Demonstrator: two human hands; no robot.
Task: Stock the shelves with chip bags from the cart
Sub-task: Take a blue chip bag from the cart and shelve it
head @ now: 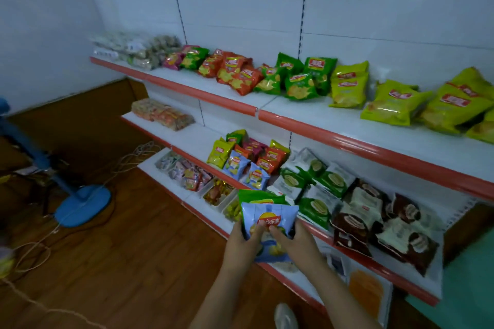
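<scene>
1. Both hands are closed on chip bags near the front of the middle shelf. The left hand grips the left edge of a blue bag; the right hand grips its right side, fingers curled over the front. A green bag sits just behind it in the same hold.
2. Risk: two bags in one hold. The green one is only pinned behind the blue, so if either hand loosens to place the blue, the green could slide out and drop to the floor or onto the bottom shelf.
3. Likely target, as I judge it: the small blue bags on the middle shelf, far-left of the hands. They stand close together w/ orange and yellow bags behind. Pushing a new bag in hard could tip the front row over the red edge.
4. Squeeze risk: bags are air-filled; too tight a hold could crush the chips or pop a seam.
5. Green-and-white packs lie just right of the hands, some overhanging the front. A sleeve or wrist brushing past could drag one off.
6. Cords trail on the floor at left by the blue fan base: trip hazard if stepping back. Cart not in view, so can't tell how many bags remain.
</scene>
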